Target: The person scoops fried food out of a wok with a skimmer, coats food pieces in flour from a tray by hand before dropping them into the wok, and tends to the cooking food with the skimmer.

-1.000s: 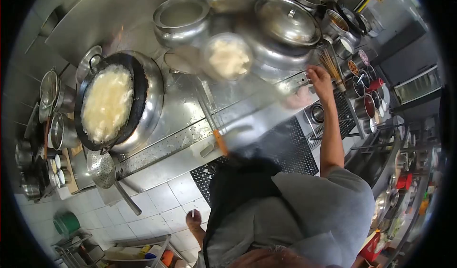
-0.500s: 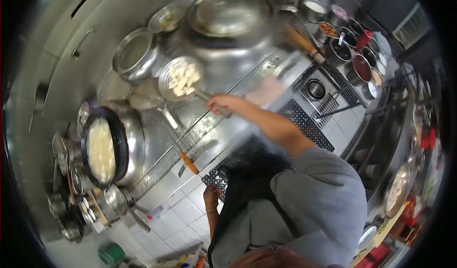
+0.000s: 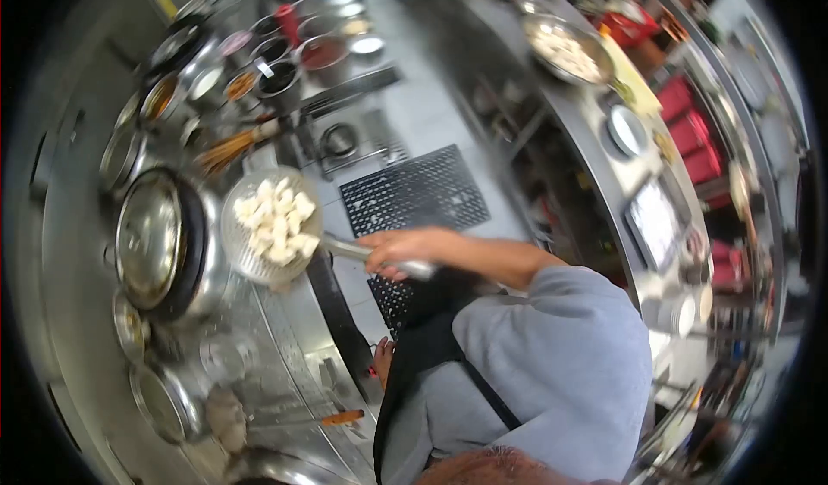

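A perforated strainer ladle [image 3: 239, 248] holds a heap of white chunks [image 3: 278, 222] above the steel stove counter. My right hand [image 3: 401, 250] is wrapped round its handle. Down at my side, near the counter's edge, my left hand [image 3: 382, 360] shows only in part, its fingers somewhat apart, with a small red thing close beside it. Left of the strainer stands a large lidded wok [image 3: 148, 237]. A spatula with an orange handle [image 3: 342, 418] lies on the counter.
Sauce containers [image 3: 323, 54] and a bundle of bamboo sticks [image 3: 228, 150] stand at the upper left. Black perforated mats [image 3: 414, 194] lie on the floor. Across the aisle, a long counter [image 3: 604, 170] bears a bowl of pale pieces [image 3: 565, 51] and a tray [image 3: 655, 219].
The view has turned to the right, towards the aisle and far counter. My right hand has taken hold of the strainer and carried it along, and the frying wok has left the view.
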Action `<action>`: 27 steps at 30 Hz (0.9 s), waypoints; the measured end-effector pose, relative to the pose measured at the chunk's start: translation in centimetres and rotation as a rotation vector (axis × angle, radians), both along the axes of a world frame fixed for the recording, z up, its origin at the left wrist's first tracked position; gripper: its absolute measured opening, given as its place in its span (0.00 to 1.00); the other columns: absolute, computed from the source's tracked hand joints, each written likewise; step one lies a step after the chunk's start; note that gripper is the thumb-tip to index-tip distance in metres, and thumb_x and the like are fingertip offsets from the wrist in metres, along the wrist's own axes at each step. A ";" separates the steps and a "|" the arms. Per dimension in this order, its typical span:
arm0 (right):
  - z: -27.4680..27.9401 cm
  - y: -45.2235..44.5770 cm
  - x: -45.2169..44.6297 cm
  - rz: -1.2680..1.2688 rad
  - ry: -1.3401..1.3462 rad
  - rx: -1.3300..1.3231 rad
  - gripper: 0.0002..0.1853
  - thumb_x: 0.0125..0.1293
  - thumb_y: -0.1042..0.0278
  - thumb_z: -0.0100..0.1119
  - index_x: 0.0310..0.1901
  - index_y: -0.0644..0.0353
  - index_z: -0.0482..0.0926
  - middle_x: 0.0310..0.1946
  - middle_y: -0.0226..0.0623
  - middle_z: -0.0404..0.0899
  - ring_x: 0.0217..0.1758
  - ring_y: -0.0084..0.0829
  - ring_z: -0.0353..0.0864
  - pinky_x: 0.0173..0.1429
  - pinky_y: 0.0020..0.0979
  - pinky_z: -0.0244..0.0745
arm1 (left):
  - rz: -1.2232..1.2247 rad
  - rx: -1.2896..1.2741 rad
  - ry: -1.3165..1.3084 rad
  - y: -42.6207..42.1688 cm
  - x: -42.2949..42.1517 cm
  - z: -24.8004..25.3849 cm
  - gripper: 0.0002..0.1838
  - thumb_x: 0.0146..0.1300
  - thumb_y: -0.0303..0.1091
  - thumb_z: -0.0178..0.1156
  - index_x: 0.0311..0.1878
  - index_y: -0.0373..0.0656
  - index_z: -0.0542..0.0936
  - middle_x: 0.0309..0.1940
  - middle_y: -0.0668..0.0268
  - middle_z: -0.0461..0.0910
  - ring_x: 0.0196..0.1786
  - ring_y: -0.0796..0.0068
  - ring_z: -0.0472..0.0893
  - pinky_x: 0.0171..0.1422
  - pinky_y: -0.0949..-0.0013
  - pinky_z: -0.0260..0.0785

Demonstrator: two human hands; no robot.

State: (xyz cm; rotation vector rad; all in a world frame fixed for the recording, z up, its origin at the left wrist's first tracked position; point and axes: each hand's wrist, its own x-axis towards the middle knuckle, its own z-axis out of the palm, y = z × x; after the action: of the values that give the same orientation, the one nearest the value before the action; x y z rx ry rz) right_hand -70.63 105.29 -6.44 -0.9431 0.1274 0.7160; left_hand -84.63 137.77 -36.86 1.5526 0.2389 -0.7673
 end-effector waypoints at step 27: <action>4.6 -52.9 -12.5 -1.602 0.295 -1.831 0.37 0.54 0.71 0.55 0.67 0.69 0.55 0.44 0.67 0.78 0.51 0.62 0.77 0.58 0.49 0.71 | -0.007 0.315 0.066 -15.6 7.5 8.1 0.22 0.65 0.28 0.54 0.62 0.35 0.70 0.40 0.58 0.79 0.31 0.71 0.82 0.27 0.71 0.75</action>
State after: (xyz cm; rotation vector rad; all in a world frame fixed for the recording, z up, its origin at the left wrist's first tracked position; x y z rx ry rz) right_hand -83.11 52.39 -1.80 -1.8689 1.7753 -1.1000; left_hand -77.09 122.15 -28.75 1.8258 0.4188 -0.8159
